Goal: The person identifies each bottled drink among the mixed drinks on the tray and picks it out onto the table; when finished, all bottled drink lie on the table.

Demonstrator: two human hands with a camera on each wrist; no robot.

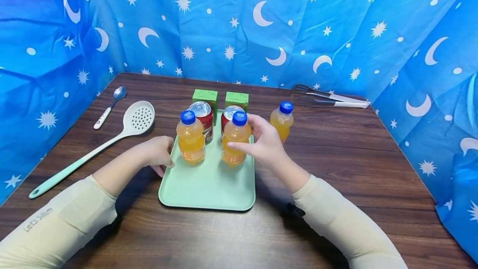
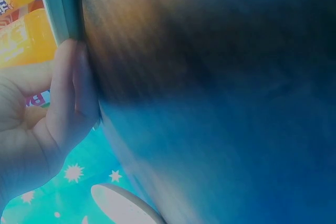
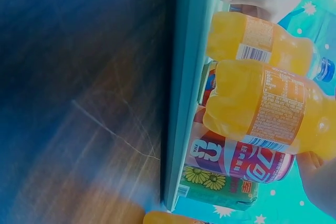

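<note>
My right hand [image 1: 267,142] holds a small bottle of orange drink [image 1: 234,146] with a blue cap, its thumb across the near side. That bottle stands upright over the right half of a light green tray [image 1: 207,190]. At the tray's left edge, my left hand [image 1: 158,152] grips the rim, as the left wrist view also shows. A matching orange bottle [image 1: 191,142] stands on the tray's left half. Behind the bottles are two red cans, the left can [image 1: 206,125] and the partly hidden right can [image 1: 226,114], then two green drink cartons [image 1: 205,95].
A third orange bottle [image 1: 282,121] stands on the table right of the tray, partly behind my right hand. Left lie a white slotted spoon [image 1: 132,125] with a green handle and a small spoon [image 1: 108,111]. Tongs [image 1: 343,99] lie at the back right. A blue curtain [image 1: 239,24] surrounds the table.
</note>
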